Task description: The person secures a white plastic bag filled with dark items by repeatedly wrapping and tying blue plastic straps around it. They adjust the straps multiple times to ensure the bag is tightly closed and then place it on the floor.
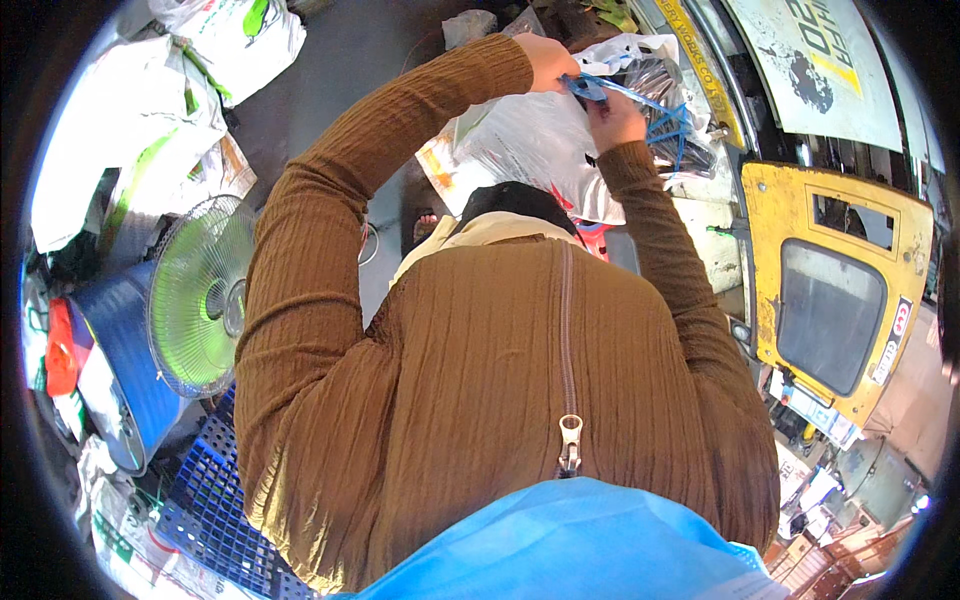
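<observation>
From my end, the left hand (546,64) pinches the blue cord (584,87) at its fingertips. The cord also touches the right hand (617,124), whose grip I can't tell, beside the white bag (525,140).

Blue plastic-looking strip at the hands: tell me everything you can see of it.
The thin, glossy blue plastic-looking strip is bunched where the bare left hand and bare right hand meet on it. From there a length runs rightward over dark, glossy plastic-looking material, with several strands angling downward farther right. Its ends, and whether it is knotted, can't be made out.
</observation>
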A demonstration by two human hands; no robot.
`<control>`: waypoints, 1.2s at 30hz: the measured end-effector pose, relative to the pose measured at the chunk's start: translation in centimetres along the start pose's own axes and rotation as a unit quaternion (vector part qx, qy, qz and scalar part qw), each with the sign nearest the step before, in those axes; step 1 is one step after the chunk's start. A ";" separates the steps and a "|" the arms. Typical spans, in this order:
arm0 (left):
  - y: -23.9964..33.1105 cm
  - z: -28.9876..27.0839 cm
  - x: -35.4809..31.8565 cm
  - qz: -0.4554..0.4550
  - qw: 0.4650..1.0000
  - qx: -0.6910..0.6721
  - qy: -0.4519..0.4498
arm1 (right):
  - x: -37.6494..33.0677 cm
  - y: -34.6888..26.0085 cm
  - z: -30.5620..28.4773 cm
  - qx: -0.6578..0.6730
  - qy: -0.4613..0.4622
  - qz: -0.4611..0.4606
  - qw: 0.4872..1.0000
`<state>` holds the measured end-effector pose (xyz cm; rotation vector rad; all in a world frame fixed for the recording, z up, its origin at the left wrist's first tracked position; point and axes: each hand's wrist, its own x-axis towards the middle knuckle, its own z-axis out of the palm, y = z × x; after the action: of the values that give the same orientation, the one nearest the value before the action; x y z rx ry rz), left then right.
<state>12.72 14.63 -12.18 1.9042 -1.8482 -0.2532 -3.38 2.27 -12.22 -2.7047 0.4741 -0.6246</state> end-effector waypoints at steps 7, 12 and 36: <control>-0.1 -0.1 -0.3 0.030 1.000 0.002 0.007 | 2.4 1.6 3.2 0.004 -0.196 0.133 0.972; 0.4 -1.0 -0.1 0.037 0.999 0.026 -0.021 | 2.8 4.1 4.6 0.107 -0.289 0.083 0.948; 1.3 -1.2 -0.2 -0.020 0.998 0.065 -0.012 | 1.9 1.1 3.7 0.163 -0.364 0.264 0.878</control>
<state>12.03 15.13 -10.61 2.0358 -1.8837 -0.1728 -0.27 1.42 -15.08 -2.1149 0.7562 0.4232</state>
